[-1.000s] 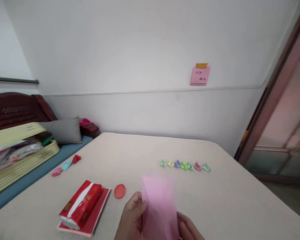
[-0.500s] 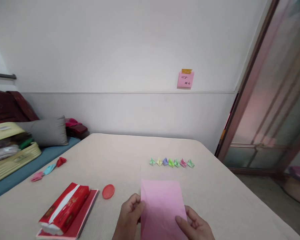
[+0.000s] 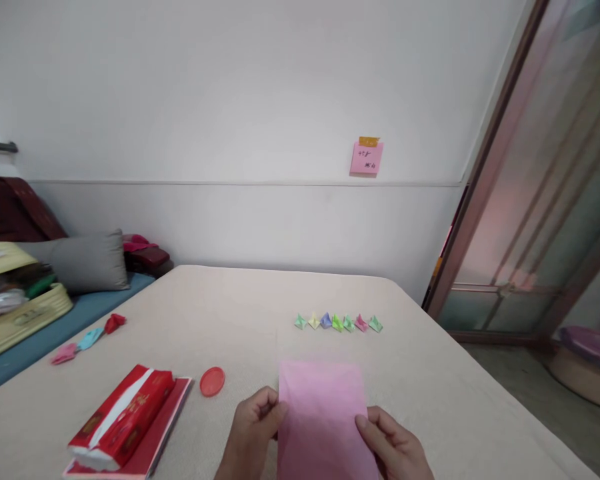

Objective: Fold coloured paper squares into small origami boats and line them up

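Observation:
A sheet of pink paper (image 3: pixel 323 423) is held upright over the near side of the table, its lower end cut off by the frame. My left hand (image 3: pixel 257 423) pinches the left edge between thumb and fingers. On the right edge, my right hand (image 3: pixel 395 440) grips it the same way, thumb in front and fingers behind. Beyond the paper, several small folded paper pieces (image 3: pixel 337 323) in green, yellow, purple and pink stand in a row. A round red lid (image 3: pixel 213 382) lies to the left of my left hand.
A red tissue pack (image 3: pixel 123 417) rests on a red-covered book or pad (image 3: pixel 167 427) at the front left. Crumpled pink, blue and red pieces (image 3: pixel 90 339) lie along the table's left edge. A pink note (image 3: pixel 367 159) is taped to the wall. A grey pillow (image 3: pixel 97 260) sits beyond.
The view has shifted slightly, so most things sit a little further left. Both hands still hold the pink paper, and my right hand's grip has moved slightly up its edge.

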A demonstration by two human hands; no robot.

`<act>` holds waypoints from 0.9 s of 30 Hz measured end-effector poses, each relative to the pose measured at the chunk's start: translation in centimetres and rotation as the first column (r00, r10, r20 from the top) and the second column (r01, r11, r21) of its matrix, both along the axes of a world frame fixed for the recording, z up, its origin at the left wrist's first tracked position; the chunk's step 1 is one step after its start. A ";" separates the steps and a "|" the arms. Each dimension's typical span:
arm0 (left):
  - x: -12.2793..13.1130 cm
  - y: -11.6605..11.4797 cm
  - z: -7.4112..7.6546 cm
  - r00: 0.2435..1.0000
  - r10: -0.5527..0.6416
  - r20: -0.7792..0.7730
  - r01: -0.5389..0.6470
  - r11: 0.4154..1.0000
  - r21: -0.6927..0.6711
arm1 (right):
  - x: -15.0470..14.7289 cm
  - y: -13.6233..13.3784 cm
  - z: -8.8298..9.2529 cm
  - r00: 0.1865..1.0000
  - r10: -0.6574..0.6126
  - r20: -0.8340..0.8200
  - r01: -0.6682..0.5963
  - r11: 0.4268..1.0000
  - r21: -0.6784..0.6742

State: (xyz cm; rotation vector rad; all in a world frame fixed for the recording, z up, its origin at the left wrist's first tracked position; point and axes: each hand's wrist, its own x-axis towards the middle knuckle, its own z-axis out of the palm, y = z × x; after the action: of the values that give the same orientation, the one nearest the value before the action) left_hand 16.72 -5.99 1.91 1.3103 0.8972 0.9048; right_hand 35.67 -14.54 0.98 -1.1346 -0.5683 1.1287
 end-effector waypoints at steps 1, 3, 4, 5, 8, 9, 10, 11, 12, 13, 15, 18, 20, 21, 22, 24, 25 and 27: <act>0.0 0.1 0.0 0.999 0.021 -0.038 -0.020 1.000 0.022 | 0.1 0.0 0.1 0.998 -0.009 0.060 0.009 1.000 -0.005; -0.1 0.3 -0.2 0.991 0.079 -0.110 -0.072 0.995 0.065 | 0.4 0.0 0.3 0.979 -0.034 0.199 0.037 0.999 -0.012; -0.1 0.4 -0.3 0.985 0.107 -0.132 -0.097 0.992 0.081 | 0.5 0.0 0.3 0.965 -0.047 0.258 0.051 0.999 -0.011; -0.1 0.5 -0.4 0.981 0.134 -0.142 -0.122 0.988 0.090 | 0.6 0.0 0.2 0.952 -0.061 0.299 0.066 0.998 -0.006; 0.0 0.6 -0.8 0.981 0.128 -0.147 -0.120 0.991 0.060 | 0.8 0.1 -0.2 0.936 -0.065 0.345 0.078 0.997 -0.025; 0.0 0.5 -1.0 0.984 0.105 -0.144 -0.100 0.994 0.037 | 0.8 0.1 -0.4 0.937 -0.054 0.345 0.071 0.997 -0.039; 0.0 0.5 -1.1 0.988 0.084 -0.130 -0.083 0.996 0.020 | 0.8 0.2 -0.5 0.941 -0.042 0.336 0.061 0.997 -0.046; 0.1 0.4 -1.2 0.992 0.071 -0.102 -0.070 0.998 0.010 | 0.8 0.2 -0.6 0.945 -0.035 0.324 0.052 0.998 -0.042; 0.1 0.4 -1.3 0.996 0.063 -0.058 -0.062 0.998 0.009 | 0.8 0.2 -0.7 0.949 -0.037 0.313 0.047 0.999 -0.024; 0.1 0.4 -1.4 0.998 0.060 -0.011 -0.060 0.998 0.014 | 0.8 0.2 -0.7 0.951 -0.047 0.306 0.048 0.999 0.004; 0.1 0.6 -1.5 0.996 0.050 0.070 -0.053 0.998 0.034 | 0.9 0.2 -0.7 0.946 -0.087 0.311 0.074 0.996 0.053; 0.0 0.8 -1.8 0.994 0.034 0.105 -0.046 0.992 0.119 | 1.0 0.0 -0.6 0.930 -0.160 0.332 0.124 0.984 0.126; 0.0 0.8 -2.1 0.995 0.020 0.101 -0.039 0.981 0.190 | 1.2 -0.2 -0.9 0.920 -0.187 0.345 0.136 0.977 0.165; 0.0 0.8 -2.3 0.994 0.016 0.105 -0.039 0.974 0.223 | 1.2 -0.3 -1.0 0.915 -0.192 0.355 0.134 0.974 0.181; 0.0 0.7 -2.4 0.993 0.020 0.116 -0.049 0.966 0.254 | 1.2 -0.3 -1.2 0.909 -0.197 0.367 0.133 0.972 0.194; 0.0 0.5 -2.5 0.988 0.031 0.151 -0.078 0.946 0.314 | 1.1 -0.4 -1.6 0.900 -0.217 0.378 0.132 0.962 0.238; 0.0 0.4 -2.5 0.988 0.027 0.155 -0.079 0.937 0.340 | 1.0 -0.5 -1.7 0.898 -0.232 0.374 0.135 0.954 0.268; 0.0 0.2 -2.2 0.989 0.023 0.147 -0.079 0.920 0.385 | 1.0 -0.5 -1.9 0.901 -0.254 0.351 0.146 0.941 0.307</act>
State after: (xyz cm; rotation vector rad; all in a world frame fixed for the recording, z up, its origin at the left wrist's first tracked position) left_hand 16.75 -5.83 -0.30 1.5439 0.6624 1.2471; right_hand 36.65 -15.01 -0.90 -1.1480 -0.8642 0.6213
